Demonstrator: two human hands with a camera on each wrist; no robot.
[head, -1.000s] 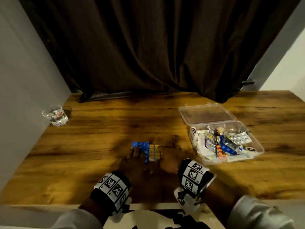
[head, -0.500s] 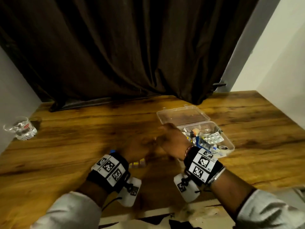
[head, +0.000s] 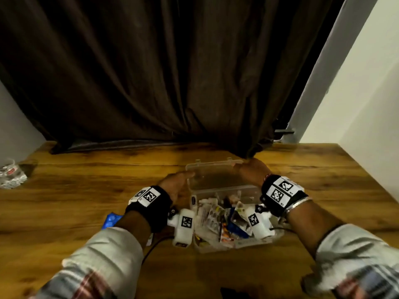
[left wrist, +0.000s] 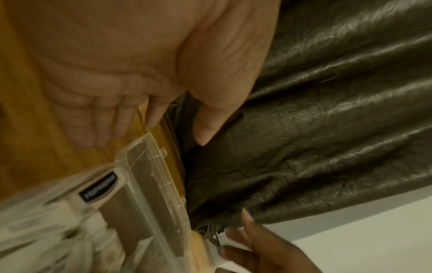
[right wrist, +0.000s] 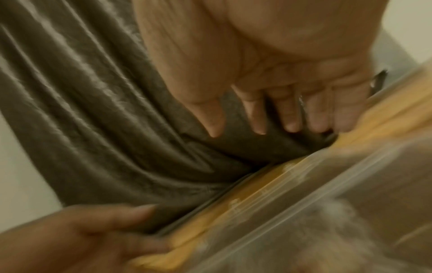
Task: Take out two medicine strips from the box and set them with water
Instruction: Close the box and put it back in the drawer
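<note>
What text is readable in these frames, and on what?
Box label: dark sticker with white lettering, too blurred to read.
Glass: red mark, too blurred to read.
Wristbands: black-and-white square codes, plus tiny print too small to read.
Strips in the box: print unreadable.

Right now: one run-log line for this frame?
phase: hands at box lid | left hand: open, at lid left edge | right hand: open, at right edge | box: open, full | blue strip: on table
</note>
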